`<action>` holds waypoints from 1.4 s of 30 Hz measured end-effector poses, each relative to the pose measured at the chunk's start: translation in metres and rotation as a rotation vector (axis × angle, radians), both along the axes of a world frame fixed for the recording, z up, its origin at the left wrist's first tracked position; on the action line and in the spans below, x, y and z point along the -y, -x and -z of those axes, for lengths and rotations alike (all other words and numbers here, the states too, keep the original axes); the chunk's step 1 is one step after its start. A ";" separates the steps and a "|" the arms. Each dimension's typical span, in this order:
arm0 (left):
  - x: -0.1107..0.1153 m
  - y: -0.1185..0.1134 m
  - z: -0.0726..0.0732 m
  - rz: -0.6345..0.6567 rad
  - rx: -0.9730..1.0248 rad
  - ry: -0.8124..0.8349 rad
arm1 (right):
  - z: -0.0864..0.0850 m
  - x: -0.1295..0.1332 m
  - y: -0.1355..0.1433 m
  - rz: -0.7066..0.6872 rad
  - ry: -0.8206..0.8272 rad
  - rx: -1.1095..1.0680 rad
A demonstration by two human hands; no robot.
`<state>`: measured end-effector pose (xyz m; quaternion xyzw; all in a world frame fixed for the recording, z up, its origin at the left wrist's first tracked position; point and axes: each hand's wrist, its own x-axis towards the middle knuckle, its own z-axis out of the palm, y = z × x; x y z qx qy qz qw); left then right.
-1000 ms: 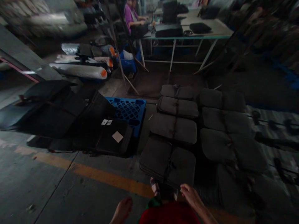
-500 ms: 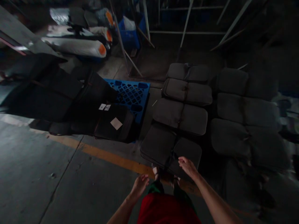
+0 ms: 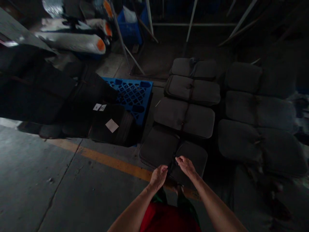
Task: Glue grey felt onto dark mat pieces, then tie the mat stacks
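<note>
Right below me lies a bundle of dark grey, flat, rounded pads (image 3: 158,145), cinched across its middle by a dark strap (image 3: 174,155). My left hand (image 3: 158,177) is at the near edge of this bundle, fingers closed in a pinch at the strap's near end. My right hand (image 3: 185,165) is above the bundle's right half, its thumb and fingertips pinched together beside the strap's knot. Both hands seem to grip the strap's ends, though dim light hides exactly what lies between the fingertips.
More tied pad bundles (image 3: 184,116) lie in a row beyond, with another row (image 3: 241,138) to the right. On the left, dark stacks with paper labels (image 3: 112,125) rest on a blue pallet (image 3: 135,93). Wrapped rolls (image 3: 70,42) and a metal frame (image 3: 193,24) stand behind.
My left hand has moved up and right from beside the bundle to the strap and closed. My right hand has shifted left toward the knot, its fingers drawing together.
</note>
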<state>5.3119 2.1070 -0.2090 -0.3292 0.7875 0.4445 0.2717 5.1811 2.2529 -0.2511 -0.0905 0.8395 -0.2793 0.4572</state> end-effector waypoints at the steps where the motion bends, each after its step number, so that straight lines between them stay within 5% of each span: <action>1: 0.001 0.008 -0.002 0.035 -0.039 0.071 | 0.002 0.002 -0.002 -0.006 -0.021 -0.003; 6: 0.016 0.038 -0.002 0.214 -0.109 0.338 | 0.011 0.008 -0.007 -0.024 -0.117 -0.005; 13: 0.041 0.051 0.018 0.358 0.085 0.418 | 0.017 0.003 -0.006 -0.025 -0.094 -0.019; 27: 0.015 0.074 0.022 0.453 0.030 0.418 | 0.011 -0.010 0.010 0.130 0.132 -0.003; 31: 0.026 0.095 0.021 0.426 -0.036 0.429 | 0.009 -0.006 0.050 0.252 0.184 -0.139; 35: 0.041 0.132 0.018 0.380 -0.386 0.427 | 0.011 0.011 0.121 0.346 0.211 -0.304; 39: 0.050 0.181 0.024 0.372 -0.545 0.416 | 0.024 0.037 0.180 0.367 0.258 -0.428; 42: 0.051 0.211 0.033 0.396 -0.592 0.388 | 0.037 0.054 0.197 0.344 0.293 -0.461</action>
